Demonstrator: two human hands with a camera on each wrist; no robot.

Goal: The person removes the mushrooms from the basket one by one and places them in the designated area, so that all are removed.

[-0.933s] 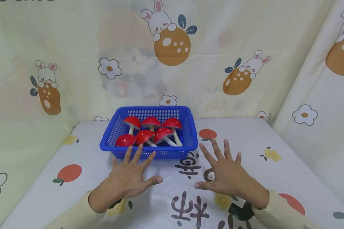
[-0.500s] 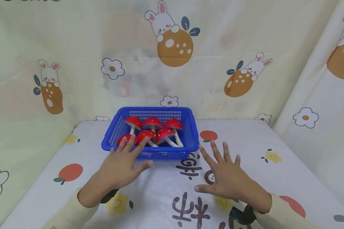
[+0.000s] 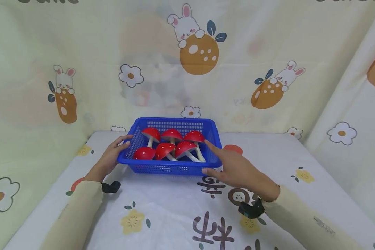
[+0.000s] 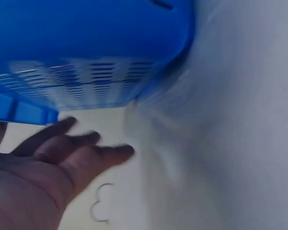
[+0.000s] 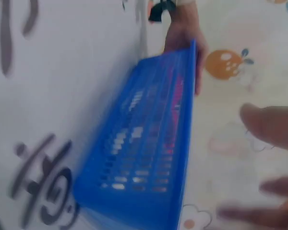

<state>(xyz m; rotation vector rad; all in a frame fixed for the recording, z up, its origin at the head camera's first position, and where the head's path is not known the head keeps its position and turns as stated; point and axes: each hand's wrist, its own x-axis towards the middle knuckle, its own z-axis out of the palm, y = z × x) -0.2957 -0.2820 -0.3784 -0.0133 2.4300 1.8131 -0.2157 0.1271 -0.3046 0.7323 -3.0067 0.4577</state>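
Observation:
A blue plastic mesh basket (image 3: 172, 163) stands toward the back of the table with several toy mushrooms (image 3: 165, 151) in it, red-capped with white dots and pale stems. My left hand (image 3: 110, 157) is at the basket's left rim, thumb and fingertips right by the edge. Its fingers (image 4: 98, 158) extend loosely along the outside of the basket wall (image 4: 81, 79) in the left wrist view. Over the right front corner, my right hand (image 3: 239, 170) reaches with fingers apart and thumb low. In the right wrist view, its fingers are blurred beside the basket's rim (image 5: 186, 143).
A white cloth printed with fruit, flowers and lettering covers the table (image 3: 162, 215). Right behind the basket hangs a cream curtain (image 3: 162, 93) with rabbit prints, which also closes off both sides. Dark straps (image 3: 252, 209) circle the wrists.
My left hand has moved from in front of the basket out to its left rim. My right hand has moved inward to the right front corner. The view has shifted slightly.

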